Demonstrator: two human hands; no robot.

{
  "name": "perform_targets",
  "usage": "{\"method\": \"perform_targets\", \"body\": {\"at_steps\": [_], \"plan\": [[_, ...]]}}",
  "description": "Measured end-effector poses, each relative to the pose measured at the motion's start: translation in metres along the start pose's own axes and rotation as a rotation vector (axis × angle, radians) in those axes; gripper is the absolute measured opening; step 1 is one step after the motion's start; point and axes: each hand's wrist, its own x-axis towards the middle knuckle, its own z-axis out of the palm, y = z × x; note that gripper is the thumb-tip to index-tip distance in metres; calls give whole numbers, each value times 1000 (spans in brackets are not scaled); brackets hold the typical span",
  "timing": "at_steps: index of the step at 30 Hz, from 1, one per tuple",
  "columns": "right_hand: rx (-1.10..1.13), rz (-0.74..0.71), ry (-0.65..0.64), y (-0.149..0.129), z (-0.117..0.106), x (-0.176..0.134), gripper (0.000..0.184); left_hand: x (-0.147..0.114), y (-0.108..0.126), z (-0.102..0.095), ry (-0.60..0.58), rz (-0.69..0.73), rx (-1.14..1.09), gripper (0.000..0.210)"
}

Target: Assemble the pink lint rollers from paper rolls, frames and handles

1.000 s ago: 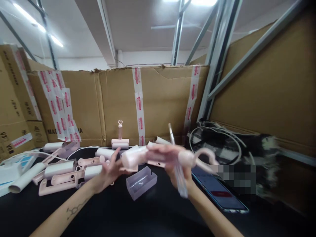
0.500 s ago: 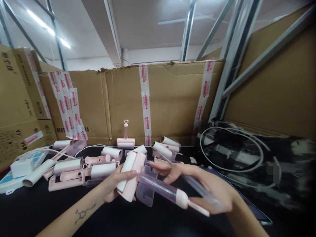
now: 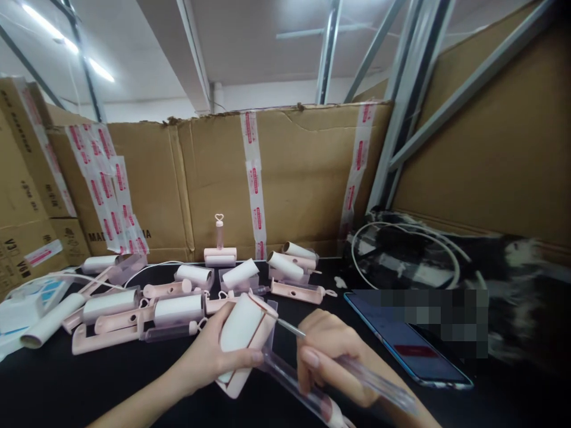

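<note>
My left hand [image 3: 207, 353] is wrapped round the head of a lint roller [image 3: 243, 327], a pale pink frame with a white paper roll, held tilted above the black table. Its see-through handle [image 3: 292, 377] slants down to the right, passing partly behind my right fingers. In my right hand [image 3: 332, 348] is a screwdriver [image 3: 379, 383] with a clear grip and thin metal shaft. The shaft points left, its tip at the upper right end of the roller head; whether it touches a screw is too small to tell. A clear plastic cover [image 3: 271, 315] shows partly behind the head.
Several lint roller parts, such as white paper rolls [image 3: 178, 310] and pink frames [image 3: 107, 339], lie to the left and behind. One assembled roller [image 3: 220, 255] stands against the cardboard wall [image 3: 298, 178]. A phone [image 3: 401, 339] and a coiled white cable [image 3: 357, 261] are at right.
My right fingers, stretched towards the roller before, are now closed round the screwdriver, whose tip has come to the head's end. The roller has tilted and its handle swung lower. The view has shifted slightly.
</note>
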Motion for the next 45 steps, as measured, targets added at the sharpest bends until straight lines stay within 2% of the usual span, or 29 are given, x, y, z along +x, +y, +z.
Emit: {"method": "perform_targets", "body": {"at_steps": [6,9,10,14,16,19,23,30,34,38,39,41,43,45], "plan": [[-140,36,-50,1,-5,0,44,4,-11,3,-22,-19,72,76],[-288,92,-72,2,-7,-1,30,5,-9,2,-29,-36,68,75],[-366,141,-61,1,-7,-1,26,5,-8,1,-35,-41,57,72],[-611,315,105,-1,-2,-1,43,0,-1,-4,-81,-61,-40,65],[-609,297,164,-1,6,-2,45,-2,-1,-4,-112,-72,-77,68],[-508,243,125,0,22,-5,55,-4,-6,1,-119,-40,-99,69],[-370,267,106,6,42,-11,58,-5,-12,13,-43,-57,-136,64],[-395,232,294,15,62,-16,54,-4,-4,26,107,-38,-110,61],[-395,259,347,18,59,-15,56,5,6,29,186,-9,-180,60],[-393,310,460,33,30,-26,45,19,20,16,154,-42,-314,54],[-408,341,475,37,20,-32,43,21,22,11,178,-42,-257,54],[-428,443,453,46,0,-43,40,23,22,3,205,-14,28,57],[-456,522,363,53,-13,-52,38,21,17,1,152,37,385,60],[-526,537,239,58,-19,-55,36,16,11,4,71,84,644,58]]}}
